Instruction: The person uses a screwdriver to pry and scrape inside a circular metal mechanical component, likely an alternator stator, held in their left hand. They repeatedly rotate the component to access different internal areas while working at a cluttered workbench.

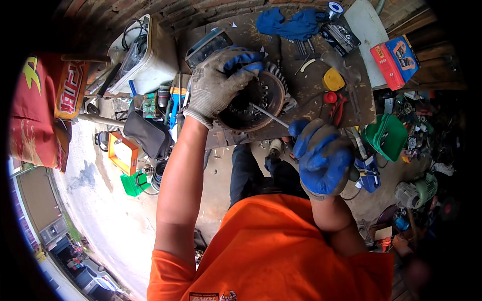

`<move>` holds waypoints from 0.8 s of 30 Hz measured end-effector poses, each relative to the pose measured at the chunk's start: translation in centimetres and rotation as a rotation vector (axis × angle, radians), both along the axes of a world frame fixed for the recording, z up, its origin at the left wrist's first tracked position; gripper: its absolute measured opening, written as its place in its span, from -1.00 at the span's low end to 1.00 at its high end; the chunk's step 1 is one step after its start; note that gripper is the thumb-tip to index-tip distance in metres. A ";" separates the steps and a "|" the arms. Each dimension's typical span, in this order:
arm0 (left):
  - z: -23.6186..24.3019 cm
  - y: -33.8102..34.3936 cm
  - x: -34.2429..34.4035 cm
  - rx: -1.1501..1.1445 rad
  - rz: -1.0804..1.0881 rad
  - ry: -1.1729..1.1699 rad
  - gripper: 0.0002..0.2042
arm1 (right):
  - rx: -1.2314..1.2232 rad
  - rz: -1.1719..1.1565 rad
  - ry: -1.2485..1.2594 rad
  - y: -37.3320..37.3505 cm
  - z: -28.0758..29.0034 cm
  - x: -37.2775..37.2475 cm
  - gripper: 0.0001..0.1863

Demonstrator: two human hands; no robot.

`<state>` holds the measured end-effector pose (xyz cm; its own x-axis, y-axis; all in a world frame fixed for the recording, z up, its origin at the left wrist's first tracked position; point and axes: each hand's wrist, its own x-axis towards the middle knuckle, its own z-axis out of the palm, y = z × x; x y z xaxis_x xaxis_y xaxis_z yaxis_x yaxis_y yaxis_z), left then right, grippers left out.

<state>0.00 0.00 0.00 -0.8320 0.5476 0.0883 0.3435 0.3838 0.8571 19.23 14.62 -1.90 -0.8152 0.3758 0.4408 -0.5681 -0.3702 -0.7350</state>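
A round, rusty metal part with a hollow middle and a toothed or finned outer edge point(276, 95) lies near the front edge of the workbench. My left hand point(216, 80), in a grey glove with blue fingertips, curls over its far left rim; what lies under the fingers is hidden. My right hand point(322, 159), in a blue-and-grey glove, is closed round a screwdriver point(271, 116). The screwdriver's long metal shaft slants left into the hollow, its tip among small dark pieces. My fist covers most of the handle.
Behind on the workbench point(221, 136) lie a blue cloth point(286, 24), a socket set point(340, 37), a yellow tape measure point(333, 79) and red-handled pliers point(339, 109). A white bin point(159, 62) stands left; a green container point(385, 136) sits right, beside scattered parts.
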 end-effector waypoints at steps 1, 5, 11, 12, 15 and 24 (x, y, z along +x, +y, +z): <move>0.1 0.0 0.0 -0.009 -0.007 0.060 -0.64 | -0.034 -0.006 0.003 -0.2 0.0 -0.2 -0.57; 0.4 0.1 -0.3 0.025 -0.021 0.022 -0.64 | -0.107 -0.010 0.003 -0.7 0.2 -1.3 -0.50; -0.4 -0.2 -0.3 0.006 -0.013 -0.005 -0.62 | -0.075 0.036 0.036 -0.8 -0.3 -1.1 -0.66; -0.4 -0.2 -0.3 0.011 -0.021 0.007 -0.62 | -0.072 0.033 0.020 -0.8 -0.2 -1.1 -0.65; -0.2 -0.1 -0.2 -0.003 -0.021 0.018 -0.62 | -0.085 0.015 -0.043 -1.0 -0.1 -0.9 -0.61; -1.0 -0.3 -0.8 0.120 -0.005 -0.180 -0.63 | -0.139 -0.023 -0.079 -2.1 0.7 -0.7 -0.64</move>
